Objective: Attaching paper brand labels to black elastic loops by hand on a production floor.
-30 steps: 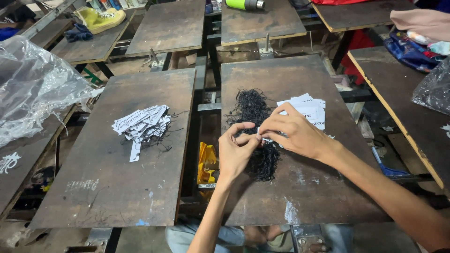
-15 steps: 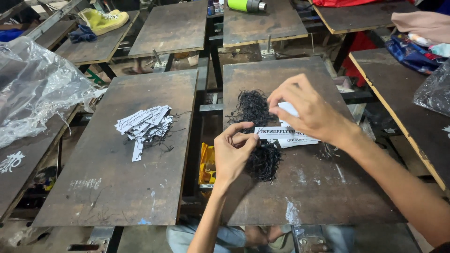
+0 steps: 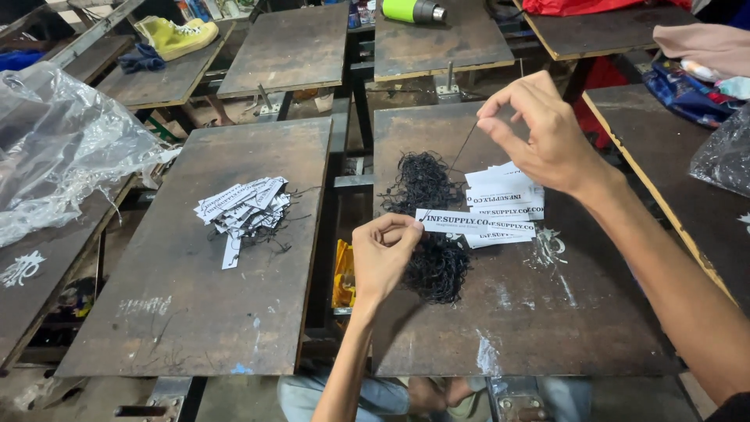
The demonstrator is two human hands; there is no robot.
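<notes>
We work at the right board (image 3: 547, 328), where a black tangle of string (image 3: 428, 227) lies by its left edge for easy reach, white tags (image 3: 508, 187) stacked beside it. Our left hand (image 3: 383, 254) pinches one tag (image 3: 457, 221) steady at its end, while our right hand (image 3: 539, 129), thumb and forefinger closed, draws a thin string (image 3: 464, 146) up taut; finished tags (image 3: 242, 209) sit apart on the left board (image 3: 187, 312).

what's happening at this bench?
A person is threading black string through white paper tags. The left hand pinches one end of a white rectangular paper tag over the dark wooden board. The right hand, raised, pulls a thin black string up from the tangled black string pile. More tags lie beside it; a heap of strung tags sits on the left board.
</notes>
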